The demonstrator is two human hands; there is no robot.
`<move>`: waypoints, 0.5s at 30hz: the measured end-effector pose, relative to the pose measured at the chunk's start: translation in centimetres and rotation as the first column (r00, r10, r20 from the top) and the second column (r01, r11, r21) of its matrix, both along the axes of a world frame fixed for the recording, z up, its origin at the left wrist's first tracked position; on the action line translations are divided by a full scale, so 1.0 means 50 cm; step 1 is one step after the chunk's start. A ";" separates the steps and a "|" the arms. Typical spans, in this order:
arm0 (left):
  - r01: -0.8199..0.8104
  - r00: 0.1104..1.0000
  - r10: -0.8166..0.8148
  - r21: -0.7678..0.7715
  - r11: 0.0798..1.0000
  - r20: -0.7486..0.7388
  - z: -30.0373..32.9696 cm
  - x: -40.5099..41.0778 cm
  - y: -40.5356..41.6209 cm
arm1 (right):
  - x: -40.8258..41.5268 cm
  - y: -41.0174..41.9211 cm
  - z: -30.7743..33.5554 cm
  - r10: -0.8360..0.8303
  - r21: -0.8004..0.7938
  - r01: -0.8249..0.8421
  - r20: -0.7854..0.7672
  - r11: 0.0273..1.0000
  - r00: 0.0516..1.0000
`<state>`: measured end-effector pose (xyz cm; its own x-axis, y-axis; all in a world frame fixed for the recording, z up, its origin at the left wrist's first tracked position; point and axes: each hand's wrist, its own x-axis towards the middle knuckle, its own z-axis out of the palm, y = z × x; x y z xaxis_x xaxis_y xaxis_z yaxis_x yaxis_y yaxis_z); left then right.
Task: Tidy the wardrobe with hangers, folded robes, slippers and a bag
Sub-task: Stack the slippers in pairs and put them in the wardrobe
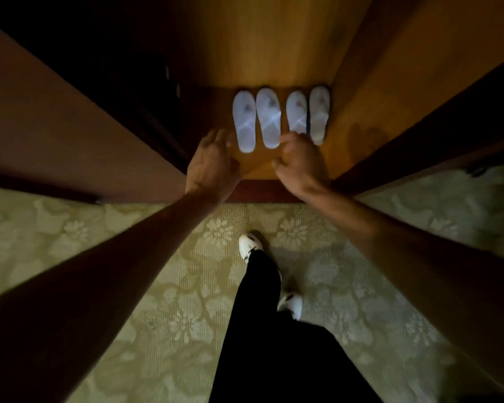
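Several white slippers stand side by side on the wooden wardrobe floor (259, 167), toes pointing to the back: a left pair (256, 120) and a right pair (309, 114). My left hand (213, 164) hovers just left of the leftmost slipper, fingers relaxed, holding nothing. My right hand (300, 164) is over the heels of the right pair with fingers loosely curled; it hides part of one heel, and whether it touches the slippers I cannot tell. No hangers, robes or bag are in view.
The open left wardrobe door (70, 135) and right door (437, 117) flank the compartment. The left interior is dark. A patterned green carpet (186, 301) lies in front, where my legs in black trousers and white shoes (249, 245) stand.
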<state>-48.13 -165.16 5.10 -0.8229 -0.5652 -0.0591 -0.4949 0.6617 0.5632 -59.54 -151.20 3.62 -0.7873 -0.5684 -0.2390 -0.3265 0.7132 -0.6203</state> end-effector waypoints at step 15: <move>-0.086 0.992 0.039 -0.411 0.907 -0.123 0.648 0.185 -0.123 | 0.202 -0.138 0.631 0.060 -0.179 -0.103 -0.230 0.978 0.971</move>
